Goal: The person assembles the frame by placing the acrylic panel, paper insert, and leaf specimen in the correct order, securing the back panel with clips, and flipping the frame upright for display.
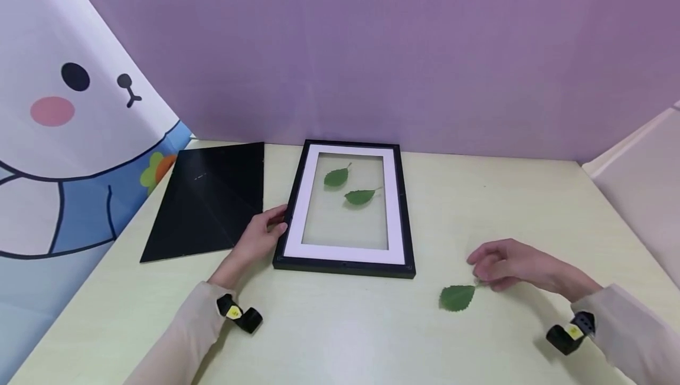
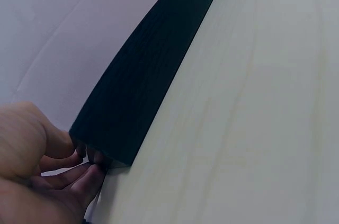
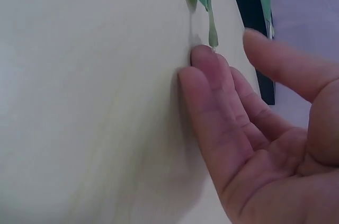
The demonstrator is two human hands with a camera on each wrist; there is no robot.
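Observation:
A black picture frame (image 1: 406, 219) with a white mat lies flat on the pale table, with two green leaves (image 1: 336, 177) (image 1: 360, 197) on its glass. My left hand (image 1: 268, 228) grips the frame's left edge near the lower corner. In the left wrist view my fingers (image 2: 79, 181) curl against the dark frame edge (image 2: 143, 91). A third, loose leaf (image 1: 457, 297) lies on the table right of the frame. My right hand (image 1: 494, 267) hovers over its stem with fingers relaxed. In the right wrist view a fingertip (image 3: 204, 57) touches the table at the stem (image 3: 212, 30), the thumb held apart.
A black backing board (image 1: 207, 202) lies left of the frame. A rabbit-print cloth (image 1: 64, 107) hangs at the left, a purple wall stands behind, and a white panel (image 1: 643, 166) borders the right. Pale table (image 1: 340, 332) stretches in front of the frame.

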